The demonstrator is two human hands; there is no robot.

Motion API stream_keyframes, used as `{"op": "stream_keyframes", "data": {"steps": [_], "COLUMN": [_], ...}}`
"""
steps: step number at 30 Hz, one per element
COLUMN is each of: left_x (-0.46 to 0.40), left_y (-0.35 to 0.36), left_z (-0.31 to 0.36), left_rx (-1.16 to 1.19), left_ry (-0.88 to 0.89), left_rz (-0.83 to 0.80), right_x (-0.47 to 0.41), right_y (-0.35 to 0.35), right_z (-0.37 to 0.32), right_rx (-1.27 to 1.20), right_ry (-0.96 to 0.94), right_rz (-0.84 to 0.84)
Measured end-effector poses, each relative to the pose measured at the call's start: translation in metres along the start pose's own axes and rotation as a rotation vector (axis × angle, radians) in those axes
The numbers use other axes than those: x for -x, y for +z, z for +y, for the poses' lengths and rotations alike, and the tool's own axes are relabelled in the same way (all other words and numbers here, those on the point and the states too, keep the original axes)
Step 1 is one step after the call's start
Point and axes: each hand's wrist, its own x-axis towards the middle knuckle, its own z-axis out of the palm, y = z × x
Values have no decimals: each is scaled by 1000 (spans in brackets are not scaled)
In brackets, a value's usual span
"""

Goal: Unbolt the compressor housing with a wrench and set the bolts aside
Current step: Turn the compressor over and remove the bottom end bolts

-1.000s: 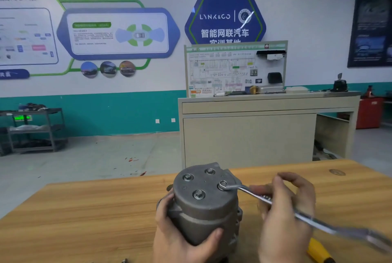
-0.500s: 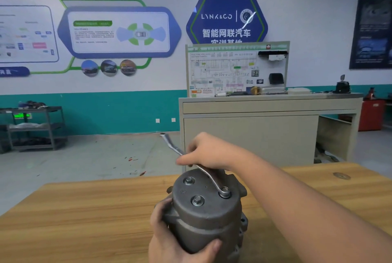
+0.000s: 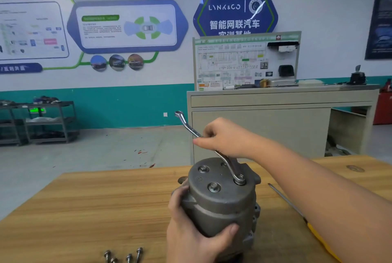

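On the wooden worktop (image 3: pixel 106 203), near its front edge, stands the grey compressor housing (image 3: pixel 220 201), upright with its flat bolted face turned upward. Left hand (image 3: pixel 191 233): wrapped around the lower side of the housing, thumb pressed across the front of the casting, the grip closed firmly on the metal body. Right hand (image 3: pixel 224 137): above and behind the housing, the grip closed around the middle of the wrench (image 3: pixel 214 150), fingers curled over the shank. The wrench slopes from upper left to lower right; its free ring end (image 3: pixel 179 114) projects up past the knuckles, while its lower ring end sits over the right-hand bolt (image 3: pixel 240 178) on the top face. Two further bolts remain seated in that face: one at the front centre (image 3: pixel 214 187) and one at the rear left (image 3: pixel 203 169). A fourth position at the rear is partly hidden by the wrench, so its state cannot be told. Loose bolts (image 3: pixel 125 255), four at least, lie together on the worktop at the bottom edge of the view, left of the housing and apart from it. A screwdriver (image 3: pixel 301 216) with a yellow handle lies diagonally on the worktop to the right, partly under the right forearm.
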Motion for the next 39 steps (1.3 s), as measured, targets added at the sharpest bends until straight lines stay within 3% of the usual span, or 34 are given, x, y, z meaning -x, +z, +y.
{"op": "stream_keyframes", "data": {"steps": [6,9,14,16,23,32,37,39], "left_x": [1,3,5,5,4,4,5,4], "left_y": [1,1,0,1,2,2,2,2], "left_z": [2,4,4,4,3,1,2,1], "left_rx": [1,-1,-10,-20,-20,-26,-13,-14], "left_ry": [-13,-10,-12,-5,17,15,4,-8], "left_rz": [-9,4,40,35,39,32,28,24], "right_x": [5,24,68,79,97,121,138,146], "right_y": [-10,-20,-9,0,30,54,53,53], "right_z": [-7,-1,26,28,15,2,8,12], "right_rx": [-328,-659,-1503,-1691,-1403,-860,-485,-568], "right_ry": [-33,-3,486,560,427,87,-34,-6], "right_rz": [233,422,746,870,1135,1252,1115,1043]}}
